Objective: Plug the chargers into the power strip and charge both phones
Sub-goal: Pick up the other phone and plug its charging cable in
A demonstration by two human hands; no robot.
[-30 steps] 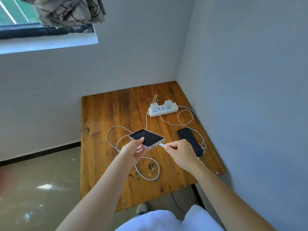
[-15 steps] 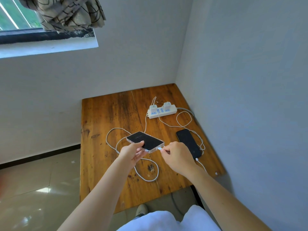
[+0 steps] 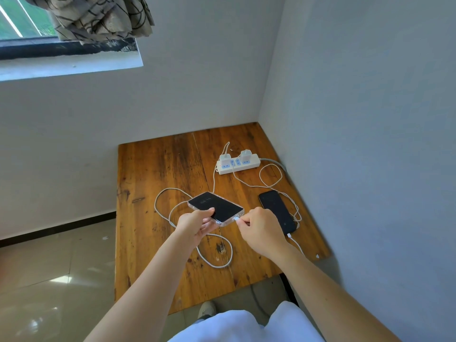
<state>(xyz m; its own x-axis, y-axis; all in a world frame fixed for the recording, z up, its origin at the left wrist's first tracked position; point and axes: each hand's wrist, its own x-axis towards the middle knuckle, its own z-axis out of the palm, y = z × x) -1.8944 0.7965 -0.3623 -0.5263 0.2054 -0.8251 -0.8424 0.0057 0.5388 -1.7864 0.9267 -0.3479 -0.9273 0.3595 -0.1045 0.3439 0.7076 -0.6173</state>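
Left hand (image 3: 197,224) grips the cased phone (image 3: 215,208) by its near corner, lifted off the wooden table (image 3: 153,193). Right hand (image 3: 261,230) pinches the cable plug (image 3: 237,218) right at the phone's port. Just beyond the right hand lies the second phone (image 3: 276,210), cabled. Further out, the power strip (image 3: 238,164) carries both chargers (image 3: 225,157).
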